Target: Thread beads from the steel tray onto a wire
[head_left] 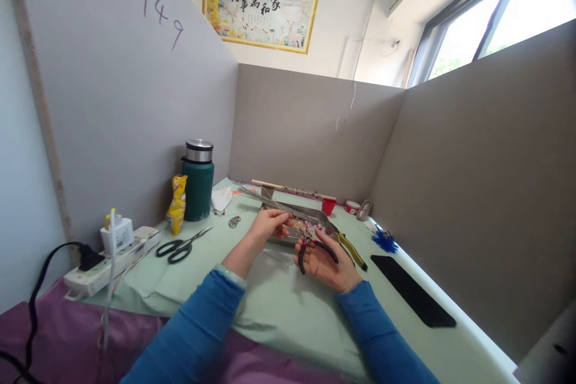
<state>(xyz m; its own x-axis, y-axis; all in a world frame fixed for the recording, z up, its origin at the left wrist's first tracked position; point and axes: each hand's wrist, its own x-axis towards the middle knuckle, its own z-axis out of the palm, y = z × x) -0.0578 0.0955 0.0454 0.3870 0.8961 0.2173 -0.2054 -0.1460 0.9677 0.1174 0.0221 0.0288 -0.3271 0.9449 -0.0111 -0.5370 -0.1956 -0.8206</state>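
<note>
The right hand (326,264) lies palm-up on the pale green cloth of the desk (279,306), fingers curled around the black rubbery handles of small pliers (315,247). Their long axis runs from 5 o'clock up to 11 o'clock, nose pointing toward a beaded piece (302,229) of tiny red and gold beads. The left hand (269,225) pinches that piece between thumb and fingertips, just above a shiny rectangular metal tray (315,216). At 3 o'clock of the tray lie yellow-handled pliers (353,250); at 9 o'clock, black-handled steel scissors (182,246). A round dark green flask (198,183) stands at 10 o'clock.
</note>
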